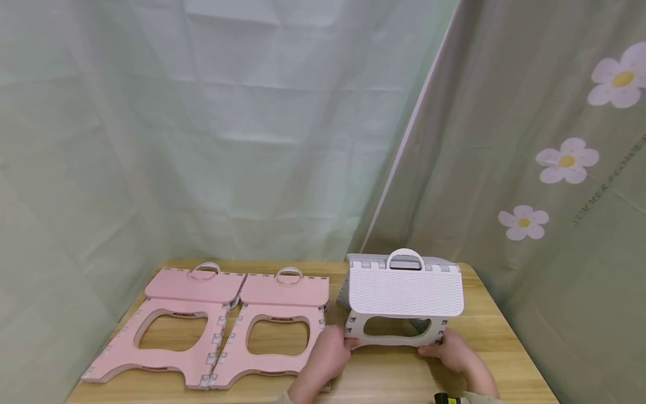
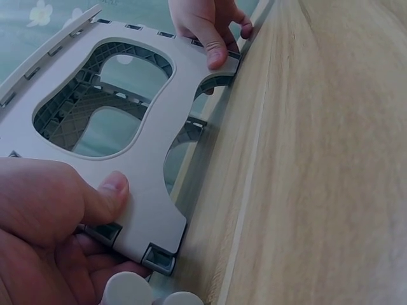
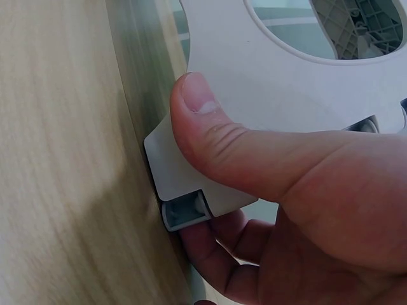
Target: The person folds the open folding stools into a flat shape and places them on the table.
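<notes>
A white and grey folding stool [image 1: 406, 286] stands partly unfolded at the right of the table, its top panel slanting toward me under a white loop handle [image 1: 405, 252]. My left hand [image 1: 332, 350] grips the left edge of its front leg panel [image 2: 149, 165], thumb on the outer face and fingers behind. At the opposite edge my right hand [image 1: 454, 350] holds the same panel, thumb in front. In the right wrist view, the right thumb [image 3: 203, 121] presses near the leg's lower corner, with curled fingers underneath. Dark ribbing shows through the panel's opening.
Two pink folding stools, one at the far left [image 1: 166, 353] and one in the middle [image 1: 272, 362], lie flat side by side on the wooden table [image 1: 393, 379]. The nearer one is close to my left forearm. Curtains [image 1: 277, 140] hang behind and around the table.
</notes>
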Demonstrator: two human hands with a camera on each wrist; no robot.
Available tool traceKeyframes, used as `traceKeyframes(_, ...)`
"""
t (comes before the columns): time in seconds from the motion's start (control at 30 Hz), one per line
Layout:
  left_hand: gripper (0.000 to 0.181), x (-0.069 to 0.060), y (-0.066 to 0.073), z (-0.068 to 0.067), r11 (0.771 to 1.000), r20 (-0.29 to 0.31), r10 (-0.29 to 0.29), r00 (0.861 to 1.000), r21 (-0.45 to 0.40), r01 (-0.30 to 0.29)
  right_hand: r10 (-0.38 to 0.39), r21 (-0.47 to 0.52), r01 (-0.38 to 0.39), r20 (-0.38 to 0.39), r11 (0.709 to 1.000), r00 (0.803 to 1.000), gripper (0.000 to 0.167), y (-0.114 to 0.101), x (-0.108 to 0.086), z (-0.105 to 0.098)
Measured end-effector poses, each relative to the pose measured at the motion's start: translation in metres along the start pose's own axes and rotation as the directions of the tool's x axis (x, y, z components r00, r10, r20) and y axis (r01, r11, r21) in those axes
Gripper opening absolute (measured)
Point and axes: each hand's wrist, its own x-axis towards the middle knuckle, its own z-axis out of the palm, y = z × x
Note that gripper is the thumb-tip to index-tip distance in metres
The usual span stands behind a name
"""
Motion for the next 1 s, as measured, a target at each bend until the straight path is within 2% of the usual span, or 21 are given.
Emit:
traceKeyframes(0.2, 0.052, 0.0028, 0.0023, 0.0005, 0.999, -0.038, 0.016, 0.999, 0.039, -0.014, -0.007, 0.001, 0.007, -0.003, 1.0, 1.0, 0.044, 0.0008, -0.0001, 0.0001)
traceKeyframes(0.5, 0.05, 0.0002, 0.003, 0.0012, 0.999, -0.044, 0.013, 0.999, 0.041, -0.011, -0.007, 0.003, 0.007, -0.014, 1.0, 1.0, 0.044, 0.0026, -0.0012, 0.0027)
traceKeyframes(0.77, 0.048, 0.0016, 0.0032, 0.0002, 1.0, -0.06, 0.013, 0.998, 0.025, -0.011, -0.029, 0.014, 0.029, 0.016, 0.999, 0.999, 0.043, 0.0026, 0.0009, 0.0009)
traceKeyframes(1.0, 0.043, 0.0011, 0.0028, 0.0022, 0.999, -0.069, 0.023, 0.997, 0.029, -0.021, -0.009, 0.004, 0.009, 0.004, 1.0, 1.0, 0.045, 0.0028, -0.0012, 0.0022)
